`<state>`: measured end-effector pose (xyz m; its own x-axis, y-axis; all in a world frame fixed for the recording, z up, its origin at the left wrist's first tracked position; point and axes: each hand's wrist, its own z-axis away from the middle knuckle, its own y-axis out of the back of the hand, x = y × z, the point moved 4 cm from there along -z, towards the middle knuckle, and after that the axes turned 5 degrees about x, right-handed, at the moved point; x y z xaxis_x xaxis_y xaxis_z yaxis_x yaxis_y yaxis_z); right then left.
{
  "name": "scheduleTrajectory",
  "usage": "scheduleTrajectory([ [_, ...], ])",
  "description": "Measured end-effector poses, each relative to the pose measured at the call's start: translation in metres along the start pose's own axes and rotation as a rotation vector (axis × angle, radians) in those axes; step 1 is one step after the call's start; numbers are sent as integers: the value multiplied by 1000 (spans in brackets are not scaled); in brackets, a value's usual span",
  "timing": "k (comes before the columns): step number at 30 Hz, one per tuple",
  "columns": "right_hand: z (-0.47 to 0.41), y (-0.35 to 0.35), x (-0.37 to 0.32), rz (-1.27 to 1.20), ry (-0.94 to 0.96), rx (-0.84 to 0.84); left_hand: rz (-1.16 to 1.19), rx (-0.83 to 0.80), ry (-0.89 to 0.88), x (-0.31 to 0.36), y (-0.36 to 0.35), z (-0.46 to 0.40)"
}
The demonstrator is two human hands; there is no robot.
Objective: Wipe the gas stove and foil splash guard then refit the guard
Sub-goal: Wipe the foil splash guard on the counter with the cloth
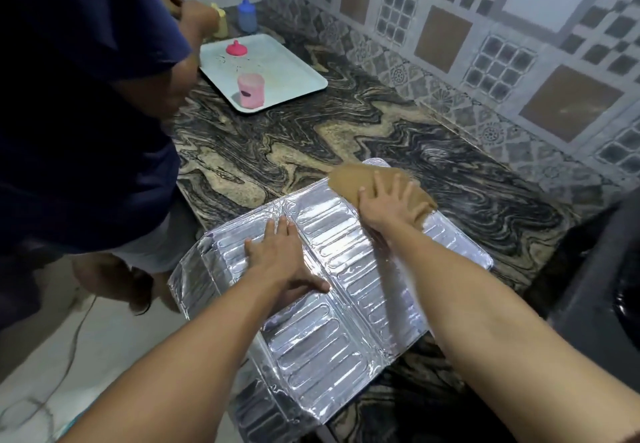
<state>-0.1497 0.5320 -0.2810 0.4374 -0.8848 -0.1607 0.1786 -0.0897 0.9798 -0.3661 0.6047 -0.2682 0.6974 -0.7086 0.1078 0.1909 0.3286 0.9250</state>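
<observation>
The foil splash guard (318, 332) lies unfolded and flat on the marbled counter (311, 138), its left panel hanging past the counter's front edge. My left hand (280, 255) presses flat on the guard's middle panel, fingers spread, holding nothing. My right hand (388, 200) lies spread on a brown cloth (349, 179) at the guard's far right corner, pressing it onto the foil. The dark gas stove (602, 290) shows only partly at the right edge.
Another person in a dark blue shirt (86, 113) stands at the left, close to the guard. A pale tray (301, 68) with a pink cup (250, 90) and pink lid (236, 49) sits at the counter's far end, beside blue (247, 16) and yellow bottles. Tiled wall behind.
</observation>
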Motion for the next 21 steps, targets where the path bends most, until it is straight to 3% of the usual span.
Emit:
scheduleTrajectory([
  [5, 24, -2, 41, -102, -264, -16, 21, 6, -41, 1, 1, -1],
  [13, 59, 3, 75, -140, -367, 132, 42, 3, -71, 4, 6, 5],
  [16, 72, 20, 70, -570, -458, 371, 37, 2, -89, 4, 6, 6],
  [18, 78, 41, 61, -860, -415, 469, 39, -7, -92, 5, 8, 6],
  [21, 88, 74, 47, -970, -271, 579, 21, -27, -96, 4, 8, 7],
])
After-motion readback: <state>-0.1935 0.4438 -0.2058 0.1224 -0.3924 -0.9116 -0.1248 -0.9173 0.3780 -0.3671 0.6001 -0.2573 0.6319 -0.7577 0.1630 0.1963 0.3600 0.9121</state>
